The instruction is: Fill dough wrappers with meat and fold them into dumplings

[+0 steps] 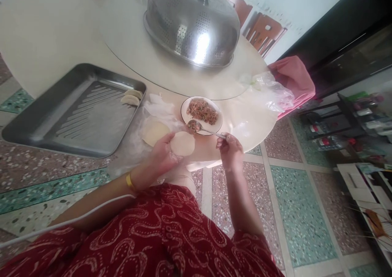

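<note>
One broad, pale, round surface (61,36), topped by a large dark-edged disc (128,36). At the left, toward the front, a big grey metal tray (92,118) with a ridged bottom. On the disc, set toward the back, a shiny perforated metal dome (190,28), knob uppermost. Past the right-hand edge, a pink cloth (298,75), with crumpled clear plastic (275,91) against it. Near the front edge, well to the right of the tray, a small dark-rimmed white plate (184,109) bearing a mound of minced filling (203,109).

Left hand (163,156), just in front of the plate: closed lightly on one side of a thin, round dough wrapper (183,143), thumb on top, pale face upward. Right hand (231,150), at the plate's near right: thumb and fingers pinched around the handle end of a metal spoon (214,133). Between tray and plate, amid thin whitish plastic (159,105), another round of dough (154,131), single or stacked impossible to tell. Low at the plate's near-left rim, the spoon's bowl, loaded with filling; contact with the plate too unclear to call. Inside the tray, at its far right end, two folded dumplings (130,100) close together. On the left wrist, a gold-coloured band (130,182).
</note>
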Demonstrator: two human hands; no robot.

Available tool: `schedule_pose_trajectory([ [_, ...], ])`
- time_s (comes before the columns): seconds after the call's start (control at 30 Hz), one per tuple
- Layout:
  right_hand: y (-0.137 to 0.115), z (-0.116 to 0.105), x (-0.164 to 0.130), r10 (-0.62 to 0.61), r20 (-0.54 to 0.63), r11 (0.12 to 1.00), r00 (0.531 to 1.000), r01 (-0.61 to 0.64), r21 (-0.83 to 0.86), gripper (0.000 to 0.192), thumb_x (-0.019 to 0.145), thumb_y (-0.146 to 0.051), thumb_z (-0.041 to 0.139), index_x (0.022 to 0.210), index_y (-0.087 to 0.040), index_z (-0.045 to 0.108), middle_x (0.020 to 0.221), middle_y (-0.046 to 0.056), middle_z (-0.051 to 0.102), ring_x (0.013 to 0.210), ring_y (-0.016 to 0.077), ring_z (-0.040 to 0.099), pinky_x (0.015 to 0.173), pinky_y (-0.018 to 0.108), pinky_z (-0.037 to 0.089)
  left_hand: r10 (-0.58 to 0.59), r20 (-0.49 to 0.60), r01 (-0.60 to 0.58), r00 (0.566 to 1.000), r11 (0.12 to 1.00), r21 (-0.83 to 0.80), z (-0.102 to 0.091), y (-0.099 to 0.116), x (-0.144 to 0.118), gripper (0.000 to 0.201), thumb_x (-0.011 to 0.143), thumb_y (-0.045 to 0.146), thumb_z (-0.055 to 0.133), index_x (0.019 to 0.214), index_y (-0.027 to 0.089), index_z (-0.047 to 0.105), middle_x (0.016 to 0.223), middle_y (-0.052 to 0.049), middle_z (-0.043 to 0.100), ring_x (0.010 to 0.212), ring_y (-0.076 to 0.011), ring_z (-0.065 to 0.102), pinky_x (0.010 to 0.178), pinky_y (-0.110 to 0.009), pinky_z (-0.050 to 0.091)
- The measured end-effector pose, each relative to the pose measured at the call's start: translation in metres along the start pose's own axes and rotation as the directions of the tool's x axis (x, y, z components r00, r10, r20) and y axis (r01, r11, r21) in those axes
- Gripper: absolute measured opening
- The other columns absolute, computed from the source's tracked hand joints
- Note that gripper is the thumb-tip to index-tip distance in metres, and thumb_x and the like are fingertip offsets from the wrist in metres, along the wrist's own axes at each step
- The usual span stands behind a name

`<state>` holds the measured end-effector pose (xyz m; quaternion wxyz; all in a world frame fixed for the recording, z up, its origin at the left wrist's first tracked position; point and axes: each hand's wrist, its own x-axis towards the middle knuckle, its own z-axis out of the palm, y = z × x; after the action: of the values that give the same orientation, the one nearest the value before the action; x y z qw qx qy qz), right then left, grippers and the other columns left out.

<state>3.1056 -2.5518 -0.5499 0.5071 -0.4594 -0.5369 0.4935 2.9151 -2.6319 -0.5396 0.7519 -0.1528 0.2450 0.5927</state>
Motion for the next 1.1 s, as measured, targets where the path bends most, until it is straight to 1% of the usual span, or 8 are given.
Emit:
schedule_pose_trajectory([
  [0.1, -0.009, -0.003, -0.019, -0.044, 0.060, 0.999, 0.997, 0.045, -0.020, 0.018, 0.087, -0.036, 0.056, 0.087, -0.020, 0.065, 0.068, 0.001, 0.068, 0.055, 0.0113, 0.059, 0.053, 0.027, 0.052, 0.015, 0.014, -0.015, 1.000, 1.000, -0.008, 0.005, 0.000, -0.006, 0.047, 0.099, 0.030, 0.036, 0.137, 0.006, 0.049, 0.093, -0.010, 0.074, 0.087, -0.0215, 0.071, 0.090, -0.034, 0.053],
  [0.23, -0.017, -0.006, -0.044, -0.183, 0.178, 0.966, 0.967, 0.210, -0.148, 0.017, 0.091, -0.036, 0.056, 0.092, -0.025, 0.068, 0.080, 0.001, 0.072, 0.067, 0.0141, 0.067, 0.065, 0.033, 0.058, 0.013, 0.025, -0.013, 1.000, 1.000, 0.024, 0.005, 0.000, -0.014, 0.047, 0.100, 0.032, 0.033, 0.134, 0.004, 0.051, 0.095, -0.012, 0.073, 0.087, -0.0227, 0.070, 0.091, -0.036, 0.052],
  [0.33, -0.019, -0.009, -0.053, -0.289, 0.269, 0.926, 0.919, 0.340, -0.165, 0.014, 0.092, -0.032, 0.057, 0.097, -0.028, 0.070, 0.088, 0.002, 0.074, 0.075, 0.0156, 0.070, 0.067, 0.033, 0.060, 0.013, 0.032, -0.014, 0.999, 0.999, 0.033, 0.003, 0.000, -0.017, 0.047, 0.100, 0.033, 0.032, 0.131, 0.005, 0.053, 0.096, -0.011, 0.073, 0.087, -0.0235, 0.070, 0.089, -0.036, 0.052],
  [0.5, -0.026, -0.015, -0.057, -0.437, 0.378, 0.833, 0.816, 0.526, -0.170, 0.021, 0.092, -0.025, 0.056, 0.105, -0.032, 0.070, 0.092, 0.003, 0.074, 0.081, 0.0178, 0.070, 0.067, 0.034, 0.059, 0.006, 0.041, -0.007, 0.999, 1.000, 0.027, 0.002, -0.001, -0.022, 0.048, 0.100, 0.036, 0.032, 0.132, 0.005, 0.053, 0.098, -0.013, 0.073, 0.092, -0.0242, 0.069, 0.087, -0.036, 0.053],
  [0.7, -0.037, -0.027, -0.055, -0.480, 0.466, 0.779, 0.743, 0.605, -0.163, 0.029, 0.091, -0.018, 0.056, 0.110, -0.036, 0.070, 0.094, 0.002, 0.072, 0.085, 0.0185, 0.069, 0.065, 0.034, 0.057, 0.001, 0.122, -0.011, 0.992, 0.997, 0.080, -0.002, -0.002, -0.027, 0.050, 0.100, 0.040, 0.031, 0.123, 0.004, 0.058, 0.099, -0.016, 0.072, 0.094, -0.0270, 0.069, 0.087, -0.040, 0.054],
  [0.97, -0.050, -0.028, -0.049, -0.463, 0.595, 0.767, 0.657, 0.634, -0.103, 0.034, 0.089, -0.013, 0.059, 0.114, -0.034, 0.069, 0.095, 0.003, 0.072, 0.084, 0.0175, 0.067, 0.064, 0.032, 0.056, -0.041, 0.135, 0.026, 0.990, 0.994, 0.109, -0.009, -0.005, -0.025, 0.049, 0.101, 0.039, 0.031, 0.108, 0.004, 0.065, 0.097, -0.015, 0.072, 0.097, -0.0221, 0.067, 0.096, -0.034, 0.050],
  [1.03, -0.053, -0.028, -0.049, -0.469, 0.605, 0.754, 0.643, 0.649, -0.106, 0.032, 0.089, -0.014, 0.059, 0.113, -0.033, 0.069, 0.093, 0.003, 0.072, 0.084, 0.0176, 0.067, 0.064, 0.032, 0.056, -0.057, 0.163, 0.041, 0.985, 0.994, 0.100, -0.013, -0.005, -0.022, 0.048, 0.100, 0.040, 0.033, 0.108, 0.006, 0.066, 0.097, -0.015, 0.072, 0.098, -0.0231, 0.067, 0.096, -0.036, 0.050],
  [1.1, -0.055, -0.030, -0.049, -0.481, 0.590, 0.746, 0.649, 0.656, -0.113, 0.030, 0.089, -0.016, 0.059, 0.110, -0.034, 0.070, 0.092, 0.002, 0.072, 0.084, 0.0176, 0.067, 0.064, 0.032, 0.055, -0.060, 0.201, 0.041, 0.978, 0.994, 0.099, -0.017, -0.005, -0.020, 0.046, 0.100, 0.040, 0.035, 0.108, 0.007, 0.066, 0.097, -0.014, 0.072, 0.098, -0.0238, 0.067, 0.094, -0.037, 0.051],
])
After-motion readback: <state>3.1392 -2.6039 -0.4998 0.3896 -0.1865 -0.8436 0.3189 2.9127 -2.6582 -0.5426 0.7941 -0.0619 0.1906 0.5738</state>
